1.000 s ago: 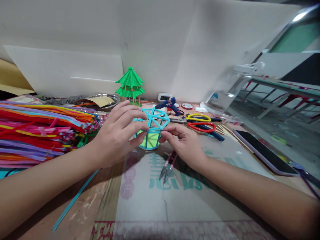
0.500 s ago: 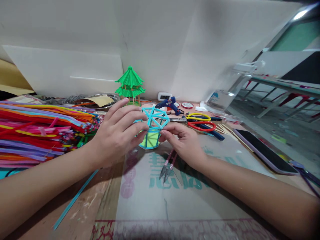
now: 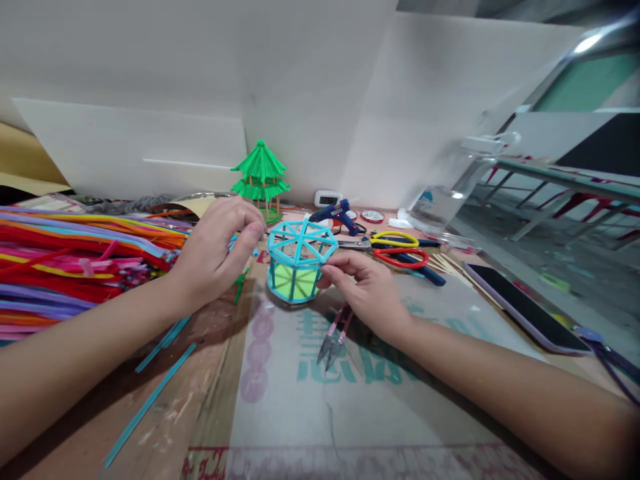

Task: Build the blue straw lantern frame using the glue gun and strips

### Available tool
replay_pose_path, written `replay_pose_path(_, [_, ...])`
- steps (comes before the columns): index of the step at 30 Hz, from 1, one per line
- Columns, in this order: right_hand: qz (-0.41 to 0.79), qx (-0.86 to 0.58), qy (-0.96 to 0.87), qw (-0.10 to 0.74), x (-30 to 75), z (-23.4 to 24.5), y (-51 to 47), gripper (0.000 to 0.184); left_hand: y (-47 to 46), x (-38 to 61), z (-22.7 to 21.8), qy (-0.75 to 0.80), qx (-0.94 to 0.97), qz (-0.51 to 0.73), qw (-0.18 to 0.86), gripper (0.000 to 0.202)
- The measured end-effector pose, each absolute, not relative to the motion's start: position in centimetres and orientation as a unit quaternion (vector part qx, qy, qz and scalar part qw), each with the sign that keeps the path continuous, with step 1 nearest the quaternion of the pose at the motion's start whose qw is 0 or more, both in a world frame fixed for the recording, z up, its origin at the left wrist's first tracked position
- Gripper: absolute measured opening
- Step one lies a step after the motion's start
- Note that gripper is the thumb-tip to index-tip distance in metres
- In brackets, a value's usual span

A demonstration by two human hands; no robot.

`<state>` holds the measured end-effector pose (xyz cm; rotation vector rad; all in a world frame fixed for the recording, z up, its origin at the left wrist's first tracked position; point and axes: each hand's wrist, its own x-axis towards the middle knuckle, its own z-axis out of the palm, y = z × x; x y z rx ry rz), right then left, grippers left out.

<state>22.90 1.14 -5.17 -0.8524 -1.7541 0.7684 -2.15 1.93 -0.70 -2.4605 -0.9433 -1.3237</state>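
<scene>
Fuzzy matt pipe-cleaner frame [image 3: 300, 257]; glossy phone [image 3: 525, 308]; metal snips [image 3: 334, 337]; worn, rough wooden counter [image 3: 190, 400]; glossy plastic sheet [image 3: 380, 393].

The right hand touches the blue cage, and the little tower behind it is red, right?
No: the little tower behind it is green, not red, as the head view shows. The right hand, gripping pink snips, does touch the blue cage.

Both bare forearms reach in from the lower corners and converge toward the middle. The left hand [image 3: 215, 257] is raised, back upward, fingers curled in against the thumb. The right hand [image 3: 369, 288] sits lower, palm down, thumb and forefinger pinched together, the other fingers folded under.
</scene>
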Motion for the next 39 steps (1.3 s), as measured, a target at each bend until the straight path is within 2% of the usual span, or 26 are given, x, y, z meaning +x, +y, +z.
replay_pose_path(5, [0.311,-0.356,-0.729,0.495,22.9,-5.2,1.1,0.012,1.5,-2.0,-0.7,-0.309,-0.847,-0.408,0.147,0.025])
replay_pose_path(10, [0.313,-0.352,-0.732,0.493,23.0,-5.1,1.0,0.013,1.2,-1.6,-0.2,-0.284,-0.859,-0.389,0.177,0.016])
replay_pose_path(17, [0.312,-0.351,-0.734,0.491,22.9,-5.1,1.0,0.014,1.4,-1.5,-0.1,-0.268,-0.857,-0.411,0.157,0.013])
replay_pose_path(23, [0.311,-0.359,-0.732,0.488,23.0,-5.2,1.0,0.015,1.1,-1.8,-0.4,-0.285,-0.862,-0.395,0.141,0.02])
replay_pose_path(31, [0.311,-0.359,-0.733,0.486,23.0,-5.4,1.0,0.016,0.5,-1.8,-0.4,-0.292,-0.861,-0.387,0.153,0.018])
replay_pose_path(39, [0.3,-0.358,-0.74,0.484,23.0,-5.2,1.0,0.014,1.3,-1.7,-0.4,-0.267,-0.865,-0.388,0.176,0.006])
